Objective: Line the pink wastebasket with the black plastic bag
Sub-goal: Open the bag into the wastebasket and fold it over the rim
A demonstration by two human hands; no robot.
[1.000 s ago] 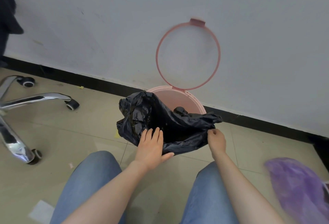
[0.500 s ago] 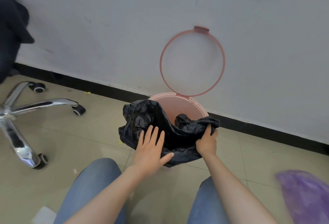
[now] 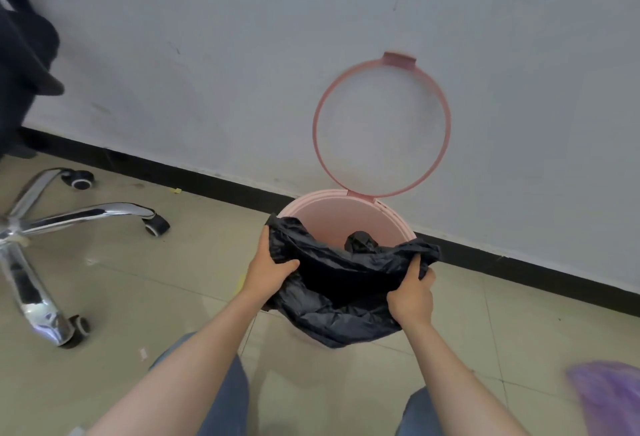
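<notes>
The pink wastebasket (image 3: pixel 360 203) stands on the floor against the white wall, its pink ring lid (image 3: pixel 381 124) flipped up and leaning on the wall. The crumpled black plastic bag (image 3: pixel 339 283) drapes over the basket's near rim and hangs down its front; a dark lump of it shows inside. My left hand (image 3: pixel 268 271) grips the bag's edge at the left of the rim. My right hand (image 3: pixel 412 293) grips the bag's edge at the right. The basket's front wall is hidden by the bag.
A chrome office-chair base (image 3: pixel 45 238) with castors stands at the left, a dark chair seat (image 3: pixel 24 55) above it. A purple object (image 3: pixel 609 394) lies blurred at the lower right. My knees in jeans (image 3: pixel 214 397) are below. A black skirting strip (image 3: pixel 519 269) runs along the wall.
My left hand went from lying flat on the bag to gripping its left edge. Both hands have pulled the bag's opening wider across the basket's near rim.
</notes>
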